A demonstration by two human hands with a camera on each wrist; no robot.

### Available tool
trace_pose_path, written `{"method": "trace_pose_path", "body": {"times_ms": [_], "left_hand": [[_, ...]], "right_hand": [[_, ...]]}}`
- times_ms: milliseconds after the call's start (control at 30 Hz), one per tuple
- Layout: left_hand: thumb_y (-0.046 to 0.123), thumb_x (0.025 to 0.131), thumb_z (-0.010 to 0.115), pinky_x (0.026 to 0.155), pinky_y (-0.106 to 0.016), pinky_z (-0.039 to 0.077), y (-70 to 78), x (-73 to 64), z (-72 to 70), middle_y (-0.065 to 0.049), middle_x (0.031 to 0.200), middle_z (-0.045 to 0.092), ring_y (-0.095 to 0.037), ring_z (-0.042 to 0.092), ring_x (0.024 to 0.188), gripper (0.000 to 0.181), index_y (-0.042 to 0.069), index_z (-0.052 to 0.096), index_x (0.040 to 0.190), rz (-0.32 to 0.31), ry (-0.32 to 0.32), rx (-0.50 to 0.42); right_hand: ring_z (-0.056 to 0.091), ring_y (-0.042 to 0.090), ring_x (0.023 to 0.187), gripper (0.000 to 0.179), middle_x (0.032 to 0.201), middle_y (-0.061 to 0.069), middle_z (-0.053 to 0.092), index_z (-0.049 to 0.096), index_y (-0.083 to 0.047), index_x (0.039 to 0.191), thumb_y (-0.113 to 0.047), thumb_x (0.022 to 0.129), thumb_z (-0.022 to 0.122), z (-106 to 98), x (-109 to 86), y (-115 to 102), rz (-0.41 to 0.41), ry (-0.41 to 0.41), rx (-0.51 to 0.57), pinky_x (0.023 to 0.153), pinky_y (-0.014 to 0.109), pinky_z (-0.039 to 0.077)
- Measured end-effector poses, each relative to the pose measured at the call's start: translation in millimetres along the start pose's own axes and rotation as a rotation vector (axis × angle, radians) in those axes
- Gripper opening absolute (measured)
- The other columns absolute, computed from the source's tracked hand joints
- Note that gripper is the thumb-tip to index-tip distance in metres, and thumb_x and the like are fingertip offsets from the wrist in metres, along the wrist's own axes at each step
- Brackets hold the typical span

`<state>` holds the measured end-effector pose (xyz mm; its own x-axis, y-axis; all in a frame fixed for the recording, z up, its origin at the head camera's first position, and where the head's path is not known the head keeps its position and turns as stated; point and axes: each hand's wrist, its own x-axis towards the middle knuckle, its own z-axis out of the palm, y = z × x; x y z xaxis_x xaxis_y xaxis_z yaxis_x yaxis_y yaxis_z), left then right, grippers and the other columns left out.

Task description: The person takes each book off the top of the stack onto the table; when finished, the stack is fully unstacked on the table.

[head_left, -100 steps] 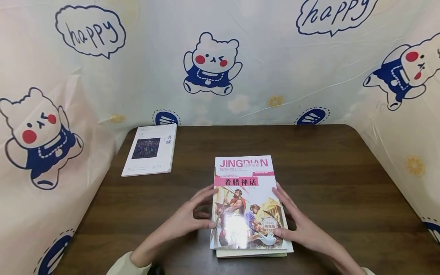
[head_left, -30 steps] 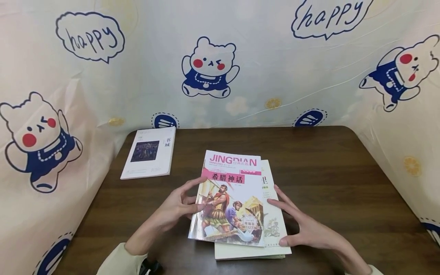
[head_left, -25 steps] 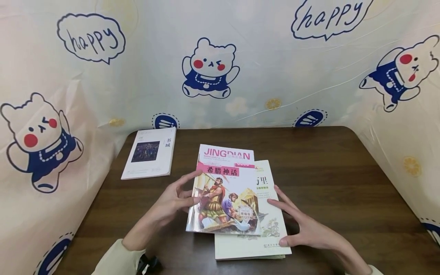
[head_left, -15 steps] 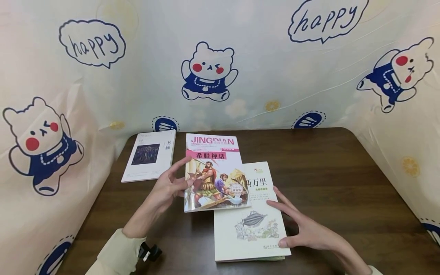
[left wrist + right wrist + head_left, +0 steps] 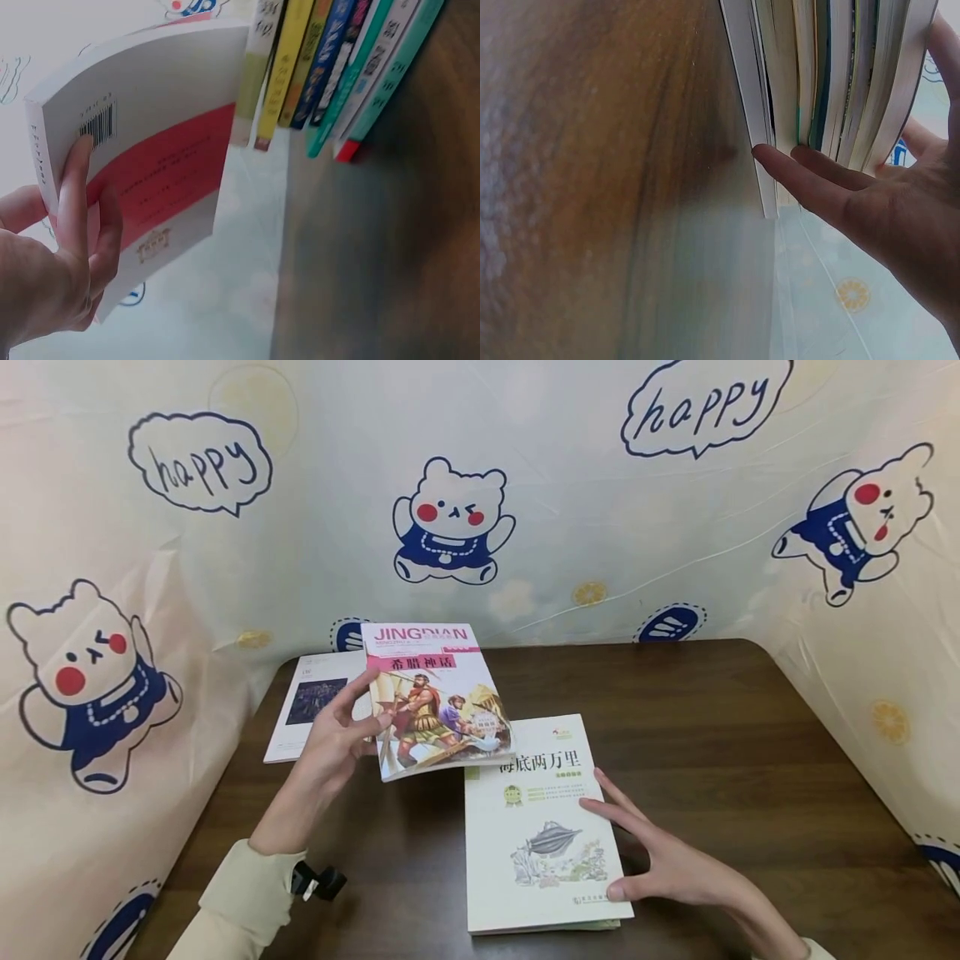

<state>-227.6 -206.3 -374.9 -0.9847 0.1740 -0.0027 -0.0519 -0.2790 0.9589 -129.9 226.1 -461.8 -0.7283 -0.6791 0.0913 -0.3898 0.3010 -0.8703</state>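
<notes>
In the head view, a paperback book [image 5: 442, 710] with a pink and white cover is off the table, pinched at its left edge by my left hand [image 5: 337, 735]. The left wrist view shows the red-banded back cover [image 5: 172, 157], with fingers against it. To the right stands a stack of books, topped by a white book [image 5: 555, 852] with a boat drawing. My right hand [image 5: 667, 860] touches the stack's right side with fairly straight fingers; in the right wrist view, fingertips rest along the page edges [image 5: 840, 82].
A white book [image 5: 288, 714] with a dark picture lies at the table's back left, partly hidden by the raised book. Several coloured spines [image 5: 322, 60] show in the left wrist view. Behind the brown table [image 5: 712, 760] hangs a printed cloth [image 5: 570, 460].
My left hand has slid the pink and white book off the stack, lifting it leftward and away toward the white book. The cover beneath is uncovered. My right hand has stayed by the stack.
</notes>
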Motion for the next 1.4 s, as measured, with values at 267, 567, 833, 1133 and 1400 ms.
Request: {"method": "trace_pose_path", "body": {"times_ms": [267,567,833,1133,1400], "left_hand": [[-0.013,0.089,0.056,0.058,-0.031,0.057,9.0,13.7,-13.3,-0.006,0.147,0.02,-0.014,0.063,0.084,0.074,0.011,0.027,0.152,0.017,0.082,-0.027],[-0.012,0.089,0.058,0.059,-0.03,0.056,12.6,29.6,-19.2,-0.005,0.137,0.031,-0.017,0.062,0.09,0.073,0.01,0.029,0.151,0.037,0.151,-0.048],[-0.014,0.091,0.052,0.058,-0.031,0.056,7.1,41.7,-32.0,-0.005,0.125,0.036,-0.015,0.064,0.085,0.071,0.01,0.026,0.153,0.024,0.216,-0.099],[-0.014,0.091,0.051,0.062,-0.034,0.057,-7.9,56.6,-49.6,-0.003,0.123,0.037,-0.015,0.064,0.084,0.072,0.014,0.026,0.153,-0.049,0.295,-0.12],[-0.013,0.091,0.05,0.06,-0.032,0.057,-28.7,68.5,-60.1,-0.007,0.149,0.023,-0.014,0.063,0.084,0.074,0.018,0.025,0.154,-0.133,0.286,-0.008]], "right_hand": [[-0.003,0.007,0.145,0.092,0.161,0.008,-0.011,0.026,-0.017,0.153,-0.017,0.078,0.079,0,-0.6,0,-0.002,0.005,-0.002,0.103,0.033,0.035],[-0.003,0.007,0.144,0.092,0.161,0.003,-0.013,0.024,-0.016,0.153,-0.015,0.079,0.078,0,0.2,1,-0.007,-0.008,0.026,0.101,0.037,0.039],[-0.004,0.003,0.144,0.09,0.161,0.005,-0.013,0.024,-0.02,0.154,-0.016,0.08,0.077,1,0.4,1,0.018,-0.013,0.017,0.102,0.039,0.039],[-0.004,-0.001,0.143,0.089,0.161,0.0,-0.013,0.023,-0.022,0.154,-0.019,0.082,0.075,1,0.5,1,0.055,-0.022,0.005,0.102,0.041,0.038],[-0.004,0.0,0.143,0.09,0.161,0.0,-0.014,0.022,-0.021,0.154,-0.018,0.082,0.075,1,-1.7,1,0.055,-0.024,0.005,0.102,0.042,0.036]]}}
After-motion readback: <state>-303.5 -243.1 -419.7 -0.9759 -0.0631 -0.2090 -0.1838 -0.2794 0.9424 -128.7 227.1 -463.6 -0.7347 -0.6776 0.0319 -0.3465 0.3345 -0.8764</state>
